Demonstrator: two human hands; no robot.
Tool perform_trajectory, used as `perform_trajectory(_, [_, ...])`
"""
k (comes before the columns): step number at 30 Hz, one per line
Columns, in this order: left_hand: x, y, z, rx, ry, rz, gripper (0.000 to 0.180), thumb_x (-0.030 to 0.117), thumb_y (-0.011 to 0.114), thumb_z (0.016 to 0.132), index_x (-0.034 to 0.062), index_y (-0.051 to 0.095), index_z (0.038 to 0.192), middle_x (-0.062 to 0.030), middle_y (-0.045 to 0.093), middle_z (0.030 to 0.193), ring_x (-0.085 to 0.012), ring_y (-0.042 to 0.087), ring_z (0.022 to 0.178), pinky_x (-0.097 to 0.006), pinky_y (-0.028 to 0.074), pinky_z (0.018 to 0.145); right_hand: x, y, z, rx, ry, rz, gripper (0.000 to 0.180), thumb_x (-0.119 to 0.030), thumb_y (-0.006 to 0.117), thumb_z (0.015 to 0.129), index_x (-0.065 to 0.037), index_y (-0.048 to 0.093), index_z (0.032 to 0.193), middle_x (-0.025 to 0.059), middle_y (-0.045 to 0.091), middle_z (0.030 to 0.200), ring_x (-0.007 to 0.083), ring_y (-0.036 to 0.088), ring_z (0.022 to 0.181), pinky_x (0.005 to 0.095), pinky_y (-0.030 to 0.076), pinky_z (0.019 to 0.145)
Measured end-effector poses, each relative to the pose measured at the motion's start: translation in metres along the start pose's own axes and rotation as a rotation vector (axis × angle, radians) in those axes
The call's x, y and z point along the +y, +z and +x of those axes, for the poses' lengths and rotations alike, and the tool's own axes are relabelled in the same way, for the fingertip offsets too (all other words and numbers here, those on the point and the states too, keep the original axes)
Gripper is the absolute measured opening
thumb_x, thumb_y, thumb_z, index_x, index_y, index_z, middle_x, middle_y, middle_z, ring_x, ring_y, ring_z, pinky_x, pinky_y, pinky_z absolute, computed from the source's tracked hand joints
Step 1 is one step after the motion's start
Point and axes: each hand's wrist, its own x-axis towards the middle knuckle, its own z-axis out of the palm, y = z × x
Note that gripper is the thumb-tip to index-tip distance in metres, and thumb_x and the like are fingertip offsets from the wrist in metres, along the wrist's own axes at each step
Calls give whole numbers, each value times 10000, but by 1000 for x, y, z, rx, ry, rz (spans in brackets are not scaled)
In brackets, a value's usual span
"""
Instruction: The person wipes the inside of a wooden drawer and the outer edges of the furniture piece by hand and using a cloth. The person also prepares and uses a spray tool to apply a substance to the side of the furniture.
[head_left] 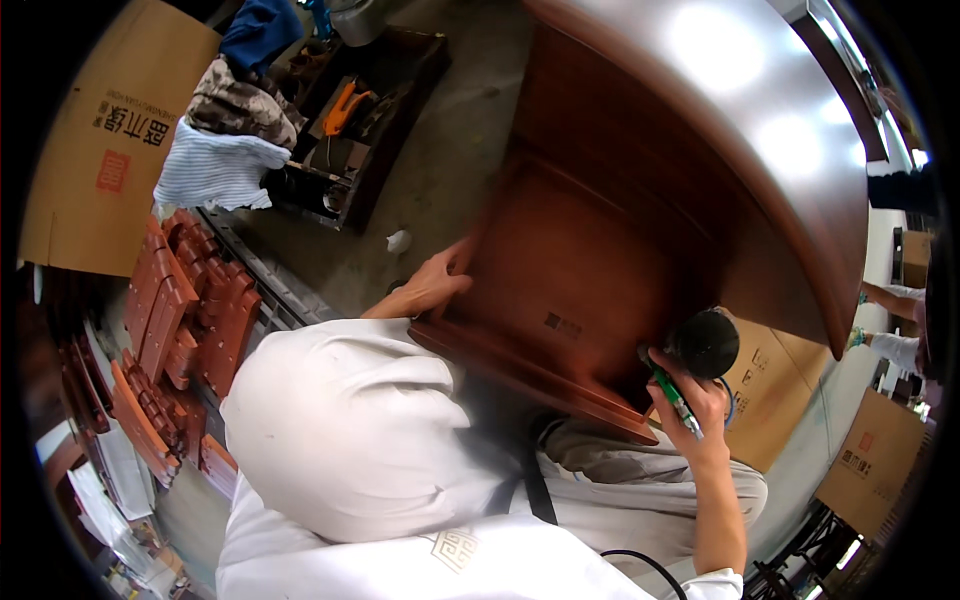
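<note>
In front of me stands a glossy reddish-brown wooden furniture piece (570, 270) with a curved top panel and a recessed box-like inside. My left hand (432, 284) grips its left edge, some fingers hidden behind the wood. My right hand (692, 400) is closed round the green body of a handheld disc sander (706, 343), its round black pad raised by the piece's right inner side. Whether the pad touches the wood, I cannot tell.
At the left are stacked reddish wooden slats (185, 310) and a large cardboard box (115, 140). A dark tool crate (385, 130) holds an orange-handled tool (343, 108), with cloths (215, 170) on its side. More cardboard (770, 390) lies right, where another person's arm (893, 302) shows.
</note>
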Motion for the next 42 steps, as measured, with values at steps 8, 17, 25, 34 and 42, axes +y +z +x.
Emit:
perform_trajectory(8, [16,-6,-12,12,-82,29,963,262,709,782,128,338,1661,-253,706,1288,-376,689,1142,-414,515,1037,-29,62,93,112,-53,81,374,-56,769,940,-24,711,1308,228,748,1105,371,742,944,377,578,858])
perform_trajectory(17, [22,0,-26,-42,-140,-46,1004,284,724,773,129,301,1671,-288,682,1306,-431,675,1161,-458,516,1053,-38,120,165,186,-26,96,294,-74,772,953,2,750,1236,183,776,1030,279,753,901,343,572,835])
perform_trajectory(25, [3,11,-30,-10,-117,-48,1020,318,739,781,139,283,1677,-347,591,1374,-498,576,1281,-496,461,1116,-47,130,195,203,-63,55,266,-62,767,951,9,761,1208,181,782,1041,274,763,913,332,578,854])
perform_trajectory(34, [3,11,-30,-5,-103,-69,1011,319,732,790,150,281,1679,-349,589,1350,-508,576,1259,-506,454,1115,-49,142,211,165,-123,16,301,-71,763,967,17,741,1254,222,772,1010,300,780,888,334,586,795])
perform_trajectory(42, [-1,13,-29,0,-97,-51,1016,339,727,787,155,281,1680,-362,588,1341,-519,575,1255,-511,451,1119,-48,144,213,154,-101,14,290,-91,756,978,19,748,1246,223,779,1096,305,789,980,335,597,838])
